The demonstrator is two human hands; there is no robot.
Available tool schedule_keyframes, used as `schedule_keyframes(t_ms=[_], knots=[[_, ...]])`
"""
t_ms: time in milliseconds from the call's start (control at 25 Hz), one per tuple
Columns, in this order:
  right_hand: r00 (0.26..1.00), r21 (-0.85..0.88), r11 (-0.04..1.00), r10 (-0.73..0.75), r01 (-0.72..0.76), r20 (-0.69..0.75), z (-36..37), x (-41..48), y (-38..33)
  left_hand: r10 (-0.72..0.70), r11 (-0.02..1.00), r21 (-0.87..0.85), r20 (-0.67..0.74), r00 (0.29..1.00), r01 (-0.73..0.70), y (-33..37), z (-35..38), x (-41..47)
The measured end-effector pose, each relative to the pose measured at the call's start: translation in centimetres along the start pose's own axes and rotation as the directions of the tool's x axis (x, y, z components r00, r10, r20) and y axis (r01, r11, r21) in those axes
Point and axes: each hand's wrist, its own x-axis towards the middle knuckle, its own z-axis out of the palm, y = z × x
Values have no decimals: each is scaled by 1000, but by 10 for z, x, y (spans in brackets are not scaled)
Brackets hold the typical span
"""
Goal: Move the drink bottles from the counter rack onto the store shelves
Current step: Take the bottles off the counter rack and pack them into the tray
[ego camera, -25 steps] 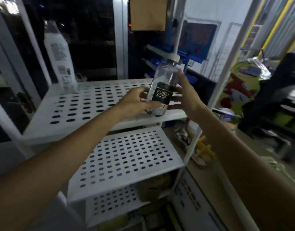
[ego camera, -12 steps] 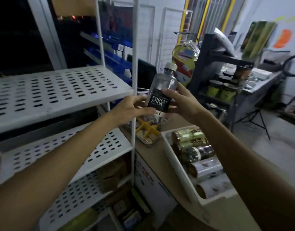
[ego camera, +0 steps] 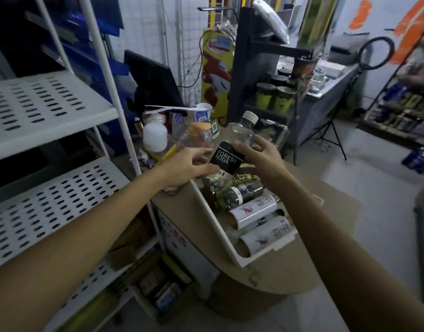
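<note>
Shelves [ego camera: 50, 109]: white, perforated, at far left, apart from the bottle.
Left hand [ego camera: 184, 166]: fingers and thumb curled round the lower half of the bottle [ego camera: 232, 149].
Bottle: clear, black label, tilted with cap up and right, held above the far end of the rack [ego camera: 213, 219].
Right hand [ego camera: 261, 156]: fingers curled, gripping the label area.
Rack: on the counter [ego camera: 273, 279], holding lying bottles, 2 of them white-labelled.

White capitals reading "FOREST SODA" stand on the black label of the clear bottle [ego camera: 230, 156], a dark bottle [ego camera: 244, 191] lying in the rack [ego camera: 213, 219] bears a similar label too small to read surely, and two white-labelled bottles [ego camera: 253, 210] beside it carry dark Chinese characters that are not legible.
</note>
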Motion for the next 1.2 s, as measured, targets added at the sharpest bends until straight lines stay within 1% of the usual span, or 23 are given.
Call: schedule_keyframes(t_ms=[120,320,400,480,520,560,640,720,760,840,920,960,1080,1200], knots=[[995,46,996,81,-79,-56,-9,4,20,-18,997,72,77,997,12,-13,9,21],[952,113,976,205,-183,-226,-15,27,48,37,987,145,175,984,-63,-39,23,67],[916,156,968,239,-198,-323,-17,39,59,61,973,204,225,972,-108,-50,23,88],[851,213,953,289,-214,-438,-22,50,73,94,949,264,289,953,-173,-60,25,108],[814,243,943,322,-229,-484,-24,56,81,142,919,312,310,940,-242,-65,27,116],[769,276,927,366,-254,-524,-25,63,89,215,867,371,325,921,-334,-71,30,123],[692,330,890,454,-315,-561,-24,72,103,367,732,465,346,864,-497,-84,37,132],[662,345,864,503,-368,-555,-21,83,117,418,634,518,395,818,-574,-99,40,140],[646,344,854,521,-391,-558,-19,88,122,412,614,531,416,810,-585,-106,41,144],[618,303,840,538,-450,-574,-18,95,125,397,618,537,417,818,-574,-117,39,151],[619,217,835,526,-506,-584,-17,99,122,402,641,531,383,832,-554,-121,38,154],[623,171,841,503,-514,-599,-17,100,121,403,656,524,364,839,-543,-121,39,154],[636,16,873,368,-487,-678,-14,101,124,403,710,507,276,873,-489,-119,47,151],[620,-54,872,302,-487,-724,-7,103,128,369,770,483,196,908,-417,-116,53,147]])
